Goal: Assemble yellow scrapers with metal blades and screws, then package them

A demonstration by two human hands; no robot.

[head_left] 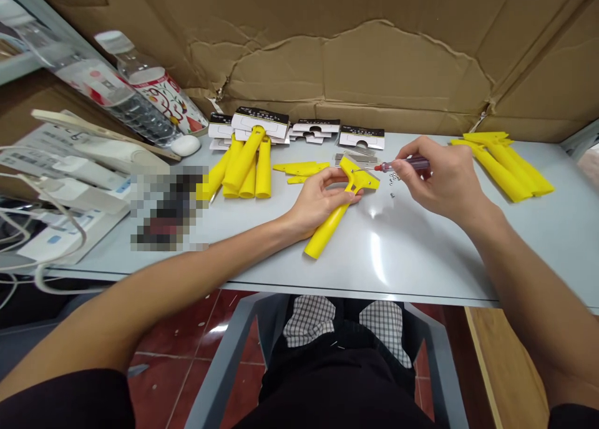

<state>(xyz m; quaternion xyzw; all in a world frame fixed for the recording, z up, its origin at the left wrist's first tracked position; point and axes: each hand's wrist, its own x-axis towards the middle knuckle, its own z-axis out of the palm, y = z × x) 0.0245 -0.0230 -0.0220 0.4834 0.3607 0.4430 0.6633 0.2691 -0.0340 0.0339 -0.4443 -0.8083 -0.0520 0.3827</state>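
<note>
My left hand [322, 203] is wrapped round a yellow scraper [330, 229], its wide head up and its handle slanting down toward me. A screwdriver [414, 163] with a clear reddish handle is in my right hand [437, 176], its shaft lying level and its tip at a screw on the scraper's head. Several small screws [392, 179] lie on the table just below the screwdriver. Behind the scraper's head are thin metal blades [358, 156]. Flat yellow pieces [299, 168] lie left of the head, behind my left hand.
Yellow handles [246, 164] with black-and-white header cards [262, 123] stand left on the grey table [435, 254]; more cards [362, 136] lie behind. Yellow scrapers [512, 167] are piled right. Bottles [159, 92], white boxes [88, 198] and cables crowd the left. Cardboard [374, 67] rises at the back.
</note>
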